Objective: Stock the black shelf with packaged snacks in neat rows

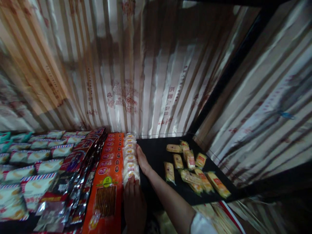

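Observation:
A row of white snack packets [131, 159] in clear wrap with small orange and pink prints runs away from me. At its near end, my left hand [134, 200] rests its stretched fingertips on the closest packet. My right hand [143, 161] lies along the right side of the row, fingers extended and touching the packets. Left of the row are overlapping orange snack packs [106, 185]; the front one has a window showing brown sticks. Small yellow wrapped snacks [190, 159] lie scattered to the right of my right hand.
Dark red shiny bags [80, 156] overlap at the left, beside rows of white-and-blue striped snack bags [36, 187]. Teal packets [5, 139] are at the far left. A black tabletop [156, 152] meets a printed curtain [126, 81]. More yellowish packs [214, 216] lie below the table's front edge.

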`<action>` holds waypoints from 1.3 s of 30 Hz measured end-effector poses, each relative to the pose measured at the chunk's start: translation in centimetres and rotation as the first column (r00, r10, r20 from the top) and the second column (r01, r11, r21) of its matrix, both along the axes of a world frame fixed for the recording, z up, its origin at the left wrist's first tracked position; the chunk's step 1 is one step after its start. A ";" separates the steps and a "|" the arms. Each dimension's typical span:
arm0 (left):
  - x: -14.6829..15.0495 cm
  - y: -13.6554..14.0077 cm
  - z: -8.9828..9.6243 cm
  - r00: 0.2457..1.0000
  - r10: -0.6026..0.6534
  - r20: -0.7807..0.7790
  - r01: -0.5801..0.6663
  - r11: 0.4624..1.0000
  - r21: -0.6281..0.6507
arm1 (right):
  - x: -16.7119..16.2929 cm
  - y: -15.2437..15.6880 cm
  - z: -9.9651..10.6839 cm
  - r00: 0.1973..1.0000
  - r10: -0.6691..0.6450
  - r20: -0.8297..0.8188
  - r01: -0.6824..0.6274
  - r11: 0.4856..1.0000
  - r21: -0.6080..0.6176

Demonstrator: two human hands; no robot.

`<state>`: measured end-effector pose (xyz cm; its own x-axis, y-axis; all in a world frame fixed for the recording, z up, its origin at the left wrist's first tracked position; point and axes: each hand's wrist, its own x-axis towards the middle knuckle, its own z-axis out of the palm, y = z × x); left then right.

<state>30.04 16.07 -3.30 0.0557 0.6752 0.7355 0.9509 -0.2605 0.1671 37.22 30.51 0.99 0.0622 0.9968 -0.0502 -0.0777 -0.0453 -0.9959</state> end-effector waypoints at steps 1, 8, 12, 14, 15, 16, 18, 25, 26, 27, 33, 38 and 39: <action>0.0 0.0 0.1 1.000 -0.005 0.008 0.005 1.000 -0.010 | 0.2 -0.5 0.1 0.999 -0.032 0.024 0.032 0.999 0.006; -0.1 -0.1 0.9 0.994 -0.076 0.076 0.080 0.996 -0.045 | 3.8 -8.9 1.1 0.959 -0.208 0.192 0.173 0.968 0.184; -0.3 -0.2 1.5 0.974 -0.165 0.158 0.171 0.985 -0.024 | 7.0 -16.3 1.5 0.948 -0.223 0.228 0.171 0.959 0.228; -0.5 -0.4 1.9 0.957 -0.198 0.213 0.206 0.978 -0.017 | 8.9 -19.7 1.4 0.922 -0.248 0.296 0.191 0.959 0.210; -0.5 -0.6 2.2 0.948 -0.210 0.239 0.218 0.976 -0.007 | 10.0 -21.1 1.2 0.899 -0.284 0.335 0.230 0.954 0.193; -0.3 -1.0 2.4 0.939 -0.222 0.264 0.231 0.973 -0.002 | 11.0 -22.5 0.9 0.864 -0.323 0.386 0.278 0.946 0.169; 0.3 -2.2 3.0 0.912 -0.260 0.319 0.276 0.961 -0.006 | 13.0 -24.9 0.1 0.771 -0.391 0.502 0.374 0.917 0.140; 6.3 -9.4 4.1 0.746 -0.537 0.393 0.665 0.606 -0.436 | 17.5 -30.7 -2.1 0.663 -0.266 0.700 0.322 0.945 0.055; 7.0 -10.3 4.1 0.761 -0.528 0.378 0.642 0.523 -0.561 | 17.7 -31.1 -2.2 0.655 -0.241 0.716 0.299 0.953 0.047; 7.5 -11.0 4.1 0.775 -0.526 0.350 0.600 0.439 -0.668 | 17.9 -31.4 -2.3 0.646 -0.211 0.733 0.273 0.961 0.036; 8.0 -14.1 2.1 0.863 -0.497 0.091 0.233 0.231 -0.945 | 18.2 -32.2 -2.6 0.520 0.075 0.851 0.072 0.989 -0.131; 8.2 -15.4 0.0 0.891 -0.454 0.013 0.141 0.251 -0.958 | 19.1 -33.4 -2.3 0.273 0.250 0.929 0.085 0.956 -0.282; 8.3 -15.5 -0.3 0.891 -0.454 0.009 0.141 0.257 -0.956 | 19.4 -33.7 -2.2 0.231 0.294 0.928 0.082 0.944 -0.319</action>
<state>38.33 0.53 -3.63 0.4626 0.7758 -0.4292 0.8825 -0.3566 0.3066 56.63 -3.16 -1.23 0.1445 0.9519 -0.2701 0.9440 -0.2145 -0.2507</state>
